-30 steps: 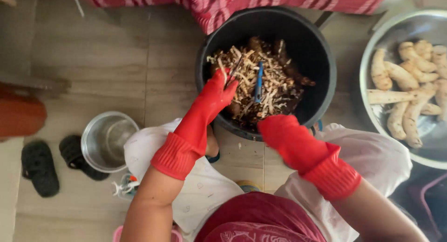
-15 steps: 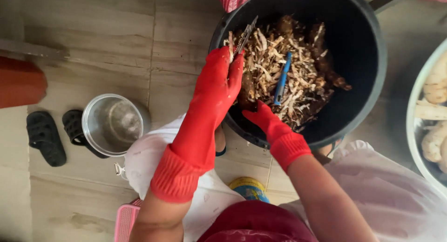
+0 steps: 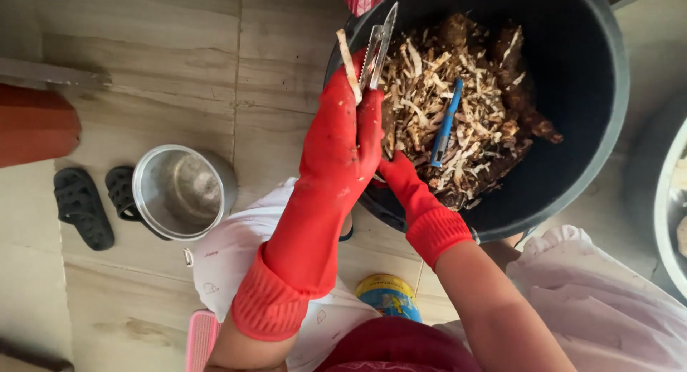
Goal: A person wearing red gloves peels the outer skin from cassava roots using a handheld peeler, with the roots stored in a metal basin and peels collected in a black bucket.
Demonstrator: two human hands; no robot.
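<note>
Red rubber covered both hands. The left hand [image 3: 342, 139] gripped a serrated knife [image 3: 378, 46], a pale strip of peel [image 3: 348, 64] clinging beside the blade, above the black tub [image 3: 601, 128]. The right hand [image 3: 398, 173] reached down into the heap of peelings [image 3: 444, 93]; whether it grasped anything I couldn't tell. Peelings lay deep around a blue peeler [image 3: 445, 125] (unused), with dark unpeeled roots [image 3: 533, 121] left.
</note>
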